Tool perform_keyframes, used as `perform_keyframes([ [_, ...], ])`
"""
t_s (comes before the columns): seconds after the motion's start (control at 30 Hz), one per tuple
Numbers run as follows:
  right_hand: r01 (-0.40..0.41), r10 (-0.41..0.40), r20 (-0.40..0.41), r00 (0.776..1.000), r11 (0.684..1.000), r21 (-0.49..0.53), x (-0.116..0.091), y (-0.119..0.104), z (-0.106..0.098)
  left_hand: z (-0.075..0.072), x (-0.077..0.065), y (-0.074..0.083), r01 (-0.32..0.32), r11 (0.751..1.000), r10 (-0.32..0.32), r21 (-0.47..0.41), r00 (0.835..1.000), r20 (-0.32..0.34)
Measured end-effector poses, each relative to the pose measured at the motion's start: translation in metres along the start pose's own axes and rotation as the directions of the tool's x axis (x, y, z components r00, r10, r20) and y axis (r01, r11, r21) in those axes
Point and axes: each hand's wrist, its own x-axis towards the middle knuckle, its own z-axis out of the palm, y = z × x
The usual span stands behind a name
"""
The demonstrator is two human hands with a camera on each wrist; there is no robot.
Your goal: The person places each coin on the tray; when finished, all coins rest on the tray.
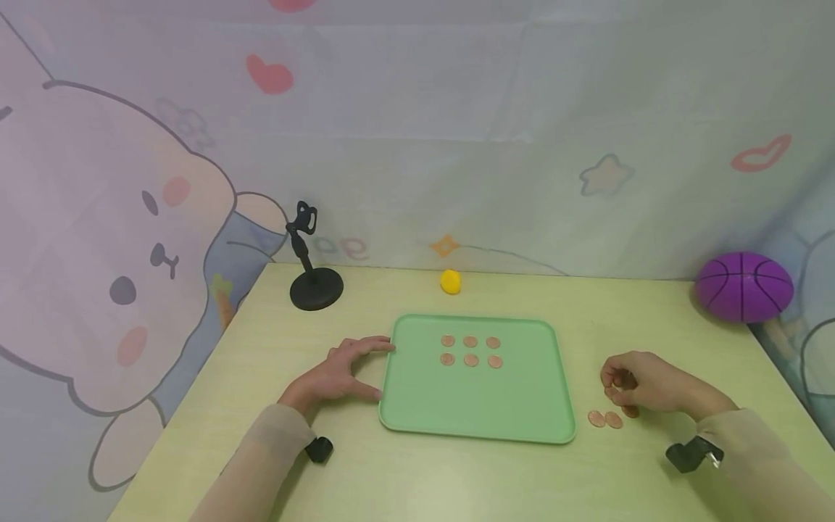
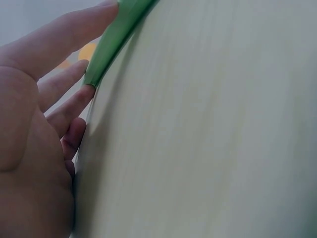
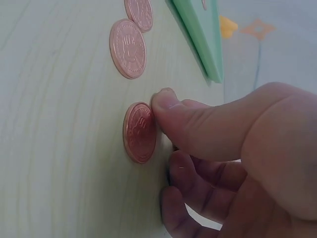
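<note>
A light green tray [image 1: 522, 406] lies on the table, with copper-coloured coins [image 1: 470, 341] set in two rows of three on its far half. My left hand [image 1: 335, 373] rests at the tray's left rim, fingers and thumb spread and fairly straight, fingertips touching the edge. Right of the tray, my right hand [image 1: 642, 380] is low over the table with bent fingers. In the right wrist view its thumb [image 3: 185, 116] meets the edge of a copper coin [image 3: 140, 133]; I cannot tell whether the fingers pinch anything. Two more coins [image 3: 128, 48] lie touching beside it.
A black stand [image 1: 316, 288] with a round base is at the back left. Near the back edge sits a small yellow object [image 1: 451, 281]. A purple basketball [image 1: 744, 288] stands at the back right corner. A printed cloth [image 1: 417, 167] hangs behind the table.
</note>
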Motion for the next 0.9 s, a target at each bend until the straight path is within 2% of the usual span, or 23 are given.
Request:
perform_keyframes([
  [0.47, 0.022, -0.022, -0.004, 1.000, 0.999, -0.045, 0.0001, -0.0074, -0.0020, -0.0003, -0.0015, 0.0020, 0.059, 0.998, -0.059, 0.000, 0.998, 0.005],
  [0.67, 0.031, -0.035, -0.046, 0.998, 0.997, -0.075, 0.0008, -0.0093, -0.0012, -0.0002, -0.0019, 0.0012, 0.039, 0.999, -0.039, 0.003, 0.999, -0.001],
  [0.9, 0.064, -0.069, -0.084, 0.994, 0.997, -0.052, -0.0004, -0.0061, -0.0003, 0.0010, -0.0008, 0.0024, 0.016, 1.000, -0.016, 0.000, 1.000, -0.004],
])
